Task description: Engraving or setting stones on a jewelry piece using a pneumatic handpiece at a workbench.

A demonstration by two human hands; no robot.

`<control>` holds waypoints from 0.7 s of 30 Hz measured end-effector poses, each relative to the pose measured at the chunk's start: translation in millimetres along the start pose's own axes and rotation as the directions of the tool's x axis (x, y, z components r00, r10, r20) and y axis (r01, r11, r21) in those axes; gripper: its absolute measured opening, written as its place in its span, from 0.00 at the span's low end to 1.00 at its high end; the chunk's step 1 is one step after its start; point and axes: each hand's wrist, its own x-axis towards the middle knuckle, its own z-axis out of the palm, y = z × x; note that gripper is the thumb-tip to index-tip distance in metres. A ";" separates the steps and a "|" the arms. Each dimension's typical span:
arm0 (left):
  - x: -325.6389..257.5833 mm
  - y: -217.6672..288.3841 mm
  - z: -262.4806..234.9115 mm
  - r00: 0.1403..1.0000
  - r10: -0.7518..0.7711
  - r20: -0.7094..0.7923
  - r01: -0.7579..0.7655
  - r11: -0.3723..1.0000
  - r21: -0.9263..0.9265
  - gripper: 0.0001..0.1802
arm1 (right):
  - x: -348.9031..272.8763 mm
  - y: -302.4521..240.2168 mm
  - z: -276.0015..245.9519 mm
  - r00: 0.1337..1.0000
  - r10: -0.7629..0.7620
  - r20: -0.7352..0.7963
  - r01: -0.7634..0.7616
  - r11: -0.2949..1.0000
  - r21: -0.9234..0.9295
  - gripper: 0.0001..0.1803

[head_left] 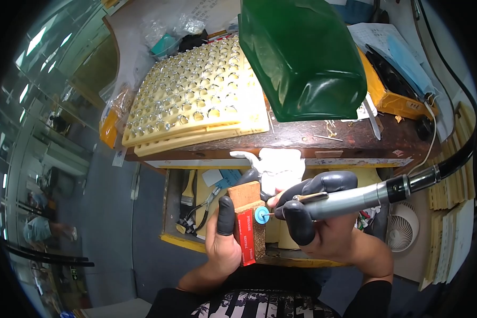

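My left hand (225, 252), with a black finger cot on the thumb, grips a block (247, 238) upright. The block has a red printed label, a coarse brown grainy side and a plain wooden upper part. A silver rotary handpiece (350, 201) lies in my right hand (326, 233), whose fingers also wear black cots and wrap round it. At the handpiece's tip is a small blue disc (262, 214), against the block's grainy side or just in front of it; I cannot tell which. A whitish cloth or glove (281, 167) hangs just beyond my hands.
On the bench, stacked yellow trays (206, 137) hold many rings, beside a green translucent cover (302, 63). An open drawer (183, 243) below contains a brush (188, 188) and pliers (209, 200). A black cable (464, 153) runs from the handpiece up the right; a fan (403, 228) stands there.
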 end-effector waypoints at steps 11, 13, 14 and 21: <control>-3.1 0.4 -0.6 0.993 -0.050 -0.108 0.056 0.997 0.048 0.33 | 1.3 -0.5 0.8 1.000 0.009 -0.006 -0.009 1.000 0.026 0.08; -3.4 0.0 0.0 0.993 -0.042 -0.108 0.046 0.998 0.031 0.33 | 2.0 -0.6 0.7 1.000 0.007 -0.007 -0.007 0.999 0.031 0.08; -3.6 -0.1 0.2 0.994 -0.034 -0.108 0.035 0.999 0.014 0.33 | 2.1 -0.7 0.7 1.000 0.005 -0.007 -0.005 0.999 0.036 0.08; -4.2 1.0 -1.2 0.995 -0.034 -0.098 0.036 0.999 0.026 0.33 | -0.9 -1.0 0.7 1.000 -0.011 -0.017 0.011 1.000 -0.023 0.07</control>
